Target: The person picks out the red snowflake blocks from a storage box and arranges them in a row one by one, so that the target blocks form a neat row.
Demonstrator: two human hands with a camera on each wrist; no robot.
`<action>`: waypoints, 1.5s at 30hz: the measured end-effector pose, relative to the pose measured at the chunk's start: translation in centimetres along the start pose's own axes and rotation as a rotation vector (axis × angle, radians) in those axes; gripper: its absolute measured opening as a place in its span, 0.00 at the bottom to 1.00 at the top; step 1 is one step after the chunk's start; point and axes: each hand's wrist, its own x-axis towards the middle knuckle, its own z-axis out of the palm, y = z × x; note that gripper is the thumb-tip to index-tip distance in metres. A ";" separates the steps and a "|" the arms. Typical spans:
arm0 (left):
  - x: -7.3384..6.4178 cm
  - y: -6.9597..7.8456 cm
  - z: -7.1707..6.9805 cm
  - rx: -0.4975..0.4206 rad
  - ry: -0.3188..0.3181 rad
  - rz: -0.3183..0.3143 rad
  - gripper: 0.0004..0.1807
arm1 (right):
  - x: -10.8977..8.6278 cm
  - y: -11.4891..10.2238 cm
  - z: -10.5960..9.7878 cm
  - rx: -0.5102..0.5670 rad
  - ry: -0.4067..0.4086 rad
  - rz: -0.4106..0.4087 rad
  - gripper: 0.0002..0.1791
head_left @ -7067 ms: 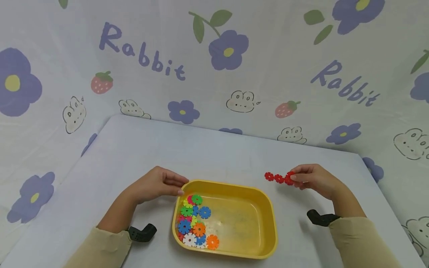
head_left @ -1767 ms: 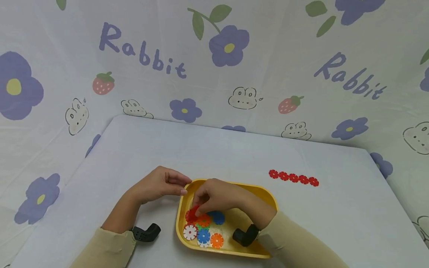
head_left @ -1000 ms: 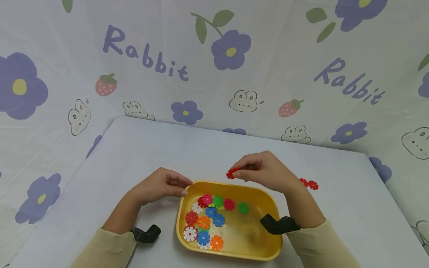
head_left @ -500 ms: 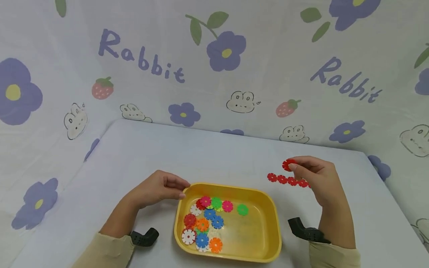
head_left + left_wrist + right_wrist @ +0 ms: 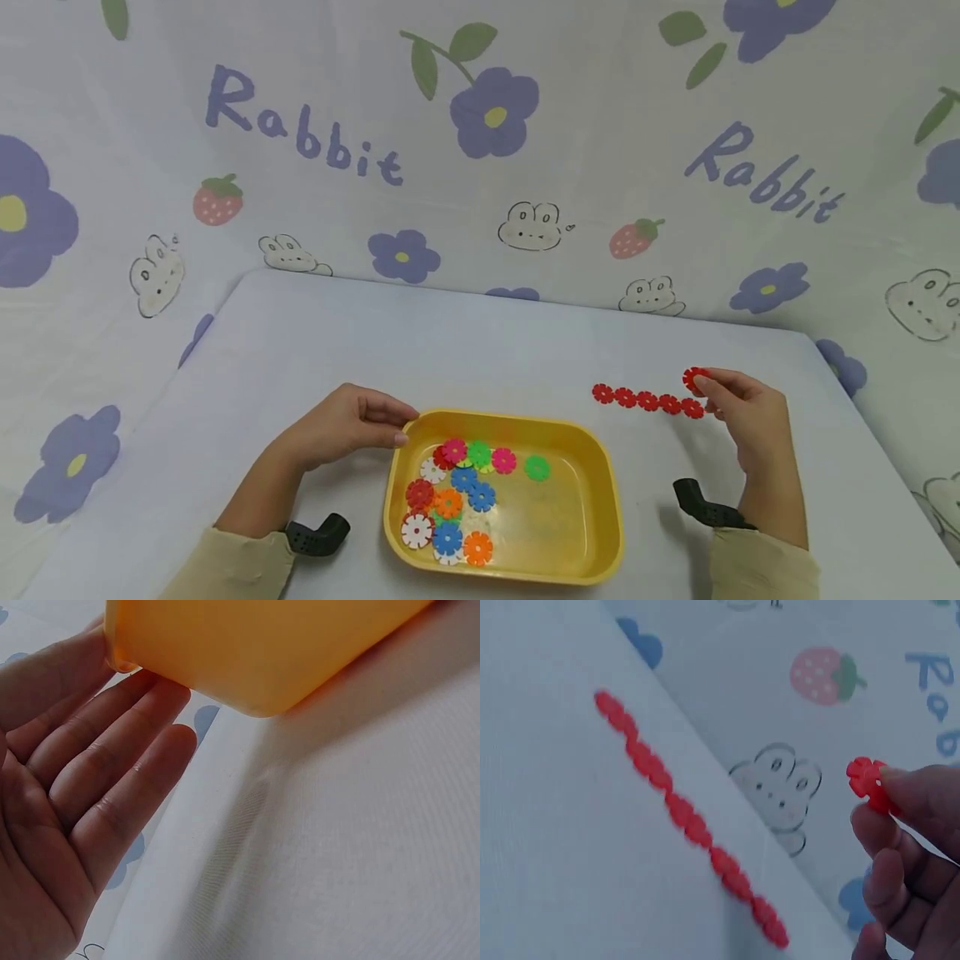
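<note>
My right hand pinches a red plastic snowflake disc between thumb and forefinger, raised above the right end of a red row. That row is made of several red snowflake discs lying edge to edge on the white table. In the right wrist view, the held disc is apart from the row. My left hand holds the far left corner of a yellow tray by thumb and fingertips. Close up, the fingers lie fairly straight against the tray's outer side.
Inside the tray, mostly at its left, lie loose snowflake discs in blue, orange, white, green, pink and red. A printed cloth hangs behind the table. Each wrist wears a black device.
My right hand has lifted a red disc from the tray and carried it right, past the row's right end. The row has gone from three discs to several. The left hand stays at the tray.
</note>
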 end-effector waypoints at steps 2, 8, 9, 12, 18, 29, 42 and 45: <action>0.0 0.0 0.0 -0.005 -0.002 0.001 0.19 | 0.9 1.8 -0.3 0.050 0.030 0.151 0.29; 0.0 0.1 -0.1 -0.006 -0.007 0.014 0.19 | 2.2 4.8 -0.7 0.308 0.158 0.370 0.28; 0.0 0.1 -0.1 -0.008 -0.007 0.013 0.19 | 2.3 5.0 -0.7 0.326 0.170 0.369 0.28; -0.1 0.0 -0.1 -0.018 -0.009 0.004 0.20 | 2.6 5.2 -0.4 0.338 0.193 0.361 0.27; -0.1 -0.1 0.0 -0.027 -0.010 0.002 0.20 | 2.7 5.4 -0.1 0.314 0.270 0.340 0.20; -0.3 0.0 -0.1 -0.013 -0.002 0.010 0.19 | 2.5 5.3 0.2 0.095 0.222 0.277 0.25; -0.2 0.0 -0.2 -0.027 -0.007 0.004 0.20 | 1.9 5.8 0.4 -0.193 0.181 0.218 0.29; -0.1 0.1 -0.1 -0.032 -0.010 0.003 0.20 | 1.8 5.7 0.4 -0.233 0.160 0.219 0.29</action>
